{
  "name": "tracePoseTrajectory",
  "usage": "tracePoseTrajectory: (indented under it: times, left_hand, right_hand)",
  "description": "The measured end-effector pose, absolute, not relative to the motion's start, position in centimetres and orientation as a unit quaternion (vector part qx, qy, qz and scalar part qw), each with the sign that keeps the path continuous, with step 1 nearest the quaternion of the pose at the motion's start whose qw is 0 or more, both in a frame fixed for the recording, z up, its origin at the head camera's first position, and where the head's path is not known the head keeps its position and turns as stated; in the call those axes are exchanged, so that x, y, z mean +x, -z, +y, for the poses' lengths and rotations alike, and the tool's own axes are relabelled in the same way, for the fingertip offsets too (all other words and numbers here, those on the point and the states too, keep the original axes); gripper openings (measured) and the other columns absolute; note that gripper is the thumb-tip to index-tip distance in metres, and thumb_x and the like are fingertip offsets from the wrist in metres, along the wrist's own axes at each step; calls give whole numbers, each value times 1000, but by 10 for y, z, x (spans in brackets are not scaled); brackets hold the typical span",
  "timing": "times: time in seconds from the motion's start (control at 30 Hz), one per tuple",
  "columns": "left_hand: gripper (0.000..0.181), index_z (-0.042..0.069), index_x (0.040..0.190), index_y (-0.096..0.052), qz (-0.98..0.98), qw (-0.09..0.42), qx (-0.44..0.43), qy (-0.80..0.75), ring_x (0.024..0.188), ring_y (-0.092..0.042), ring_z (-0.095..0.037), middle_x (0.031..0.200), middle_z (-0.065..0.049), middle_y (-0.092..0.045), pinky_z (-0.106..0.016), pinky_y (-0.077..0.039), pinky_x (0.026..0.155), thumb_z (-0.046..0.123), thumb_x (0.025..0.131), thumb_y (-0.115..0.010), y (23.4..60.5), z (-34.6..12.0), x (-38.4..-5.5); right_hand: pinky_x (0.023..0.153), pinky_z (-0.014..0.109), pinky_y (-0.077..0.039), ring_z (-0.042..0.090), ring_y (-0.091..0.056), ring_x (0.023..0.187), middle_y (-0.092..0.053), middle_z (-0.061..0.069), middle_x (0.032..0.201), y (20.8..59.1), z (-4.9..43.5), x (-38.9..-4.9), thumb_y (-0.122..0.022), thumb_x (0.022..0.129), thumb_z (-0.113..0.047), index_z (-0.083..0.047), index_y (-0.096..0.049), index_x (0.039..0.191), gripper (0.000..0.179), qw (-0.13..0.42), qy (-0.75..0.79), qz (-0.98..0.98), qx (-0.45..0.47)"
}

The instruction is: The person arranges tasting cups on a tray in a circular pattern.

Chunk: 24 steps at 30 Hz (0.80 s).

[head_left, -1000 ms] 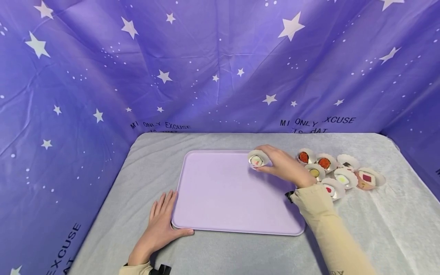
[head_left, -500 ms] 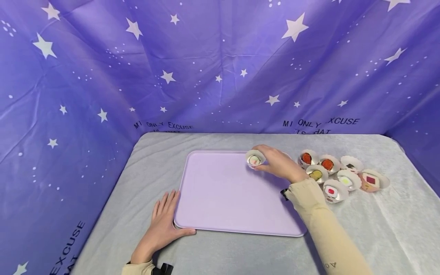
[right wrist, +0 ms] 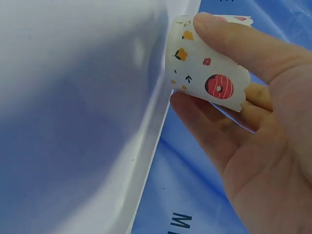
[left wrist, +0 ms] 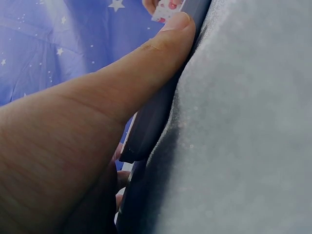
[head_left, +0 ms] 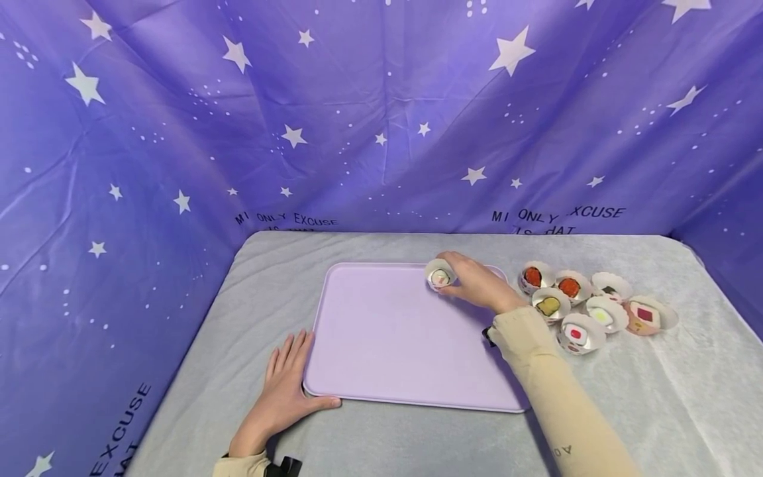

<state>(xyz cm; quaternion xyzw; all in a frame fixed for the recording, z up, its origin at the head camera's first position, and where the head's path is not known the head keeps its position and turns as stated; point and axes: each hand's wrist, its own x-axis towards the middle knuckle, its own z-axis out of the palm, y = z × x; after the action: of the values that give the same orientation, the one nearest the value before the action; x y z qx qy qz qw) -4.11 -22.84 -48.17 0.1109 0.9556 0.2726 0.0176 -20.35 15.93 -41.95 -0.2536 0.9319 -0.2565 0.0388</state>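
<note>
In the head view my right hand (head_left: 477, 278) holds a paper baking cup (head_left: 435, 268) over the back edge of a lilac tray (head_left: 405, 338), right of its middle. Inside that cup lies a small white roll with a pinkish centre. From the right wrist, the cup (right wrist: 204, 61) shows flower and donut prints and a scalloped rim; thumb and fingers grip its sides, and its base is right at the tray surface. My left hand (head_left: 283, 391) rests at the tray's front left corner, fingers straight along the left side, thumb on the front edge.
Right of the tray stand several similar paper cups with small sushi-like pieces, among them a cup with a red topping (head_left: 579, 344) and an orange-brown cup (head_left: 636, 323). A grey cloth (head_left: 673, 397) covers the table. A purple star-printed curtain (head_left: 357, 86) hangs behind.
My right hand has shifted slightly left and down with the paper cup, its forearm moving left off the other cups. The head view has turned slightly. My left hand keeps its place.
</note>
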Motion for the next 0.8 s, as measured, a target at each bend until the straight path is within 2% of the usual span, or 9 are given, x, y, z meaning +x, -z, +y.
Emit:
tracePoseTrajectory:
  times: [0.4, 0.8]
  left_hand:
    - [129, 8, 159, -19, 956, 25, 108, -271, 150, -10, -43, 163, -21, -20, -63, -3, 116, 71, 64, -79, 482, -228, -41]
    - [129, 8, 159, -20, 956, 20, 109, -271, 151, -10, -43, 163, -21, -20, -63, -3, 116, 72, 64, -79, 483, -229, -41]
  right_hand:
    - [116, 54, -31, 43, -42, 136, -47, 28, 144, 429, 156, -209, -78, 86, -20, 7, -42, 142, 73, 56, 258, 933, -244]
    - [112, 58, -35, 39, -39, 138, -41, 21, 148, 415, 158, -204, -80, 83, -19, 1, -38, 148, 80, 45, 253, 935, -246]
